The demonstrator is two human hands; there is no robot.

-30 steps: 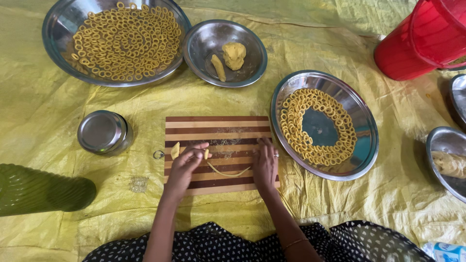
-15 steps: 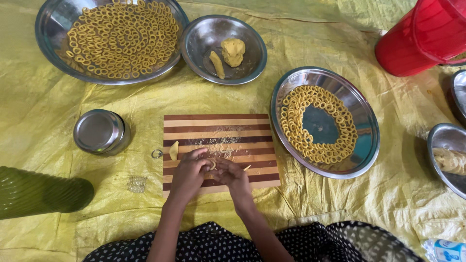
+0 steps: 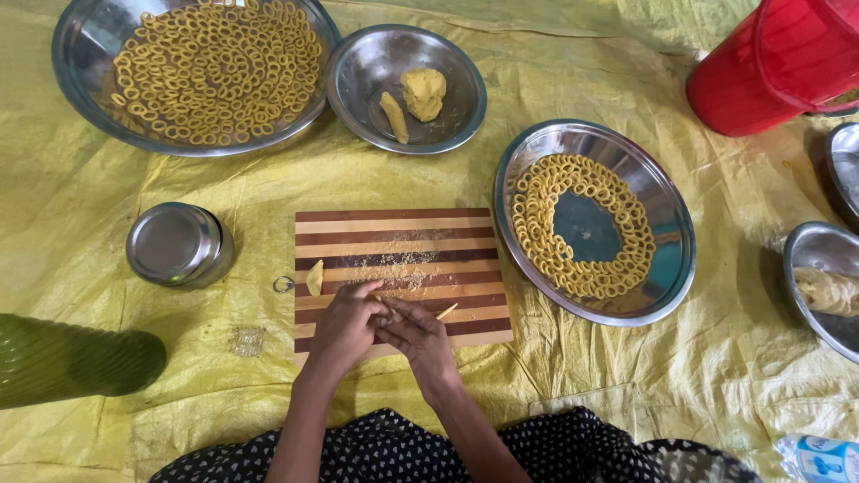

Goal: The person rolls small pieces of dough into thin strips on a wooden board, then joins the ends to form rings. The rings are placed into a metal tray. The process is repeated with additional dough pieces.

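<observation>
Nearest the camera, a black dotted garment [image 3: 429,452] covers the person's lap, and both forearms reach forward from it onto a striped wooden cutting board [image 3: 403,237]. The left hand [image 3: 344,326] and the right hand [image 3: 420,338] meet over the board's near edge, fingers curled and pinched together on a thin strip of yellow dough [image 3: 446,311], whose free end pokes out to the right of the fingertips; both hands are closed on it. A small lump of dough [image 3: 314,277] lies on the board's left edge, just beside a metal ring [image 3: 283,284] at the board's side, and crumbs dust the board's middle. To the left sit a dark green object [image 3: 72,358] and, a little further, a small lidded steel tin [image 3: 176,243]. To the right of the board, a steel plate [image 3: 667,268] holds dough rings set in a curved band around a bare centre. Near the right edge, a steel bowl [image 3: 805,246] holds pale dough. Further off, a smaller steel bowl [image 3: 358,85] carries two dough pieces, and a large steel basin [image 3: 80,45] is filled with rings. A red plastic container [image 3: 769,67] stands at the far right. Everything rests on a yellow plastic sheet [image 3: 89,179].
</observation>
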